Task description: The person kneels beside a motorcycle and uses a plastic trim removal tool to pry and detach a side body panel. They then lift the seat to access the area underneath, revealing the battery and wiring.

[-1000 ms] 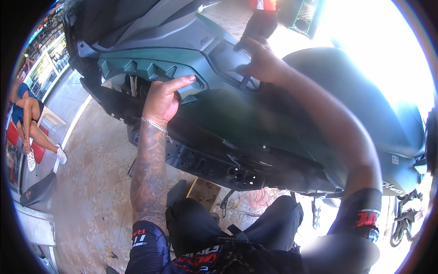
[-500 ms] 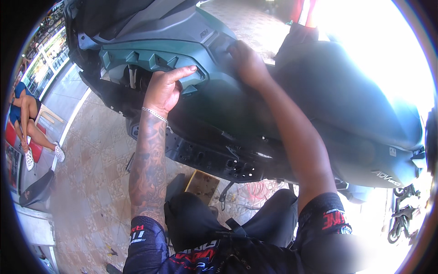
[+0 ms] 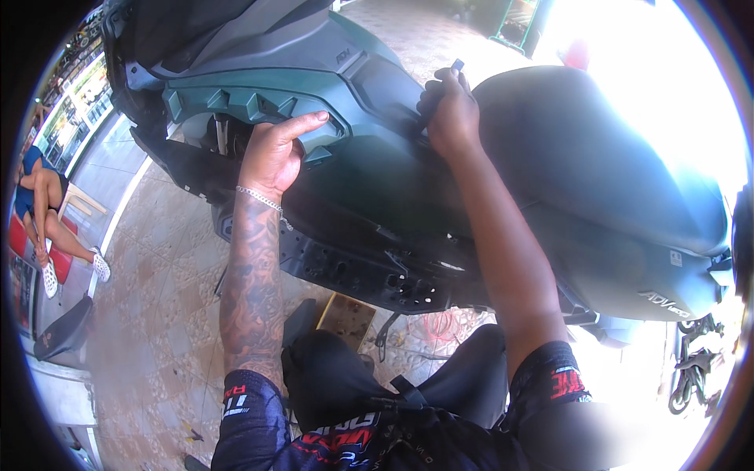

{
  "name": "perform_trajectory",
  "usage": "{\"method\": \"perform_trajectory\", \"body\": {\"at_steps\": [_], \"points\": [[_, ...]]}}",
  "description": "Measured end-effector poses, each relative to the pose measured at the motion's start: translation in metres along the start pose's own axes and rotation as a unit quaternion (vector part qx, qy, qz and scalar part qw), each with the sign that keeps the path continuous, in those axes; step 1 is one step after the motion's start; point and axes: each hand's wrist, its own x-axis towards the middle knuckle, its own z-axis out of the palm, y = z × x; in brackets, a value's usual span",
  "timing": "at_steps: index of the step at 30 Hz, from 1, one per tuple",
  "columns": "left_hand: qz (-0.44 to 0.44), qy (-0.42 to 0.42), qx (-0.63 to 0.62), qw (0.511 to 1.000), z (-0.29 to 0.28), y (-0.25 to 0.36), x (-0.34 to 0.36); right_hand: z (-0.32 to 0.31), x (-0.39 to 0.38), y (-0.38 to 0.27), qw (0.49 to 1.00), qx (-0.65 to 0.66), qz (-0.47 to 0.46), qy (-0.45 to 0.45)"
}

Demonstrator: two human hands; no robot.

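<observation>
"Grip, right hand (image 3: 453, 111)?"

"Clenched around a small dark piece (image 3: 458, 64), kind unclear, just left of the seat (image 3: 597, 145). Half a second ago no piece showed; hand has shifted seatward."

"Left hand (image 3: 272, 155)?"

"Unchanged at the green panel (image 3: 271, 88), well left of the seat; fingers hidden, cannot tell hold."

"Meaning?"

"Panel contact presumably falls to the left hand."

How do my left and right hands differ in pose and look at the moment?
The left hand has its thumb stretched out over the green panel, while the right hand is closed around a slim dark object whose tip pokes out. The left hand has a silver chain bracelet at its wrist; none shows at the right hand's. Both hands are ungloved.
</observation>
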Motion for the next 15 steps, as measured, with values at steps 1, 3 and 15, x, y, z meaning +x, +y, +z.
{"method": "perform_trajectory", "body": {"at_steps": [1,3,15], "points": [[-0.002,0.005,0.004,1.0,0.0,0.0,0.0,0.001,-0.001,0.002,1.0,0.02,-0.001,-0.008],[-0.003,0.007,0.003,1.0,0.001,0.0,-0.001,0.001,-0.004,0.006,0.999,0.041,-0.009,-0.021],[-0.008,0.003,0.0,1.0,0.0,0.0,-0.001,0.011,-0.001,0.002,0.85,-0.498,-0.162,-0.058]]}}
